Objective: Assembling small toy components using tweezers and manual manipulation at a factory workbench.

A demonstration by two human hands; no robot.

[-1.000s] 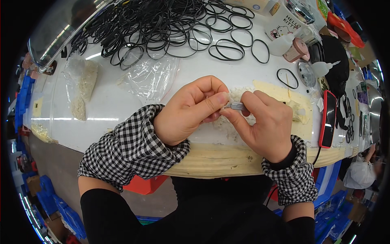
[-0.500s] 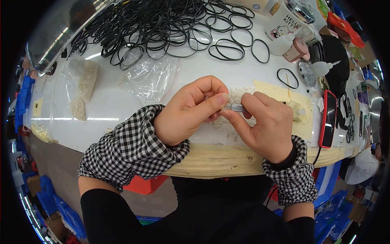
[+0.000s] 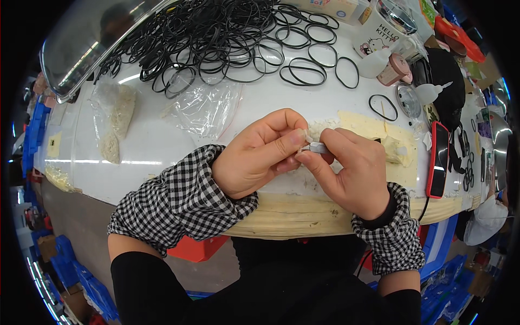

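Note:
Near the front edge of the table, my left hand (image 3: 262, 157) pinches a small whitish piece (image 3: 307, 137) between thumb and forefinger. My right hand (image 3: 355, 170) is closed round a short grey metal tool, apparently a blade (image 3: 316, 147), whose tip meets the piece. Most of the tool is hidden in the right fist. White scraps (image 3: 325, 125) lie on the table behind and beneath both hands. Farther left rest a transparent bag of small off-white pieces (image 3: 123, 111) and a crumpled transparent plastic bag (image 3: 206, 108).
A large heap of black rubber loops (image 3: 216, 38) covers the back of the table. To the right are a yellow sheet (image 3: 401, 165), a red-cased phone (image 3: 438, 160) on a cable, a squeeze bottle (image 3: 430, 93), a pink tub (image 3: 394, 69) and a white cup (image 3: 379, 38).
Both hands stay together at almost the same spot. The left hand has shifted slightly right, and the whitish piece and the tool's tip show more plainly now.

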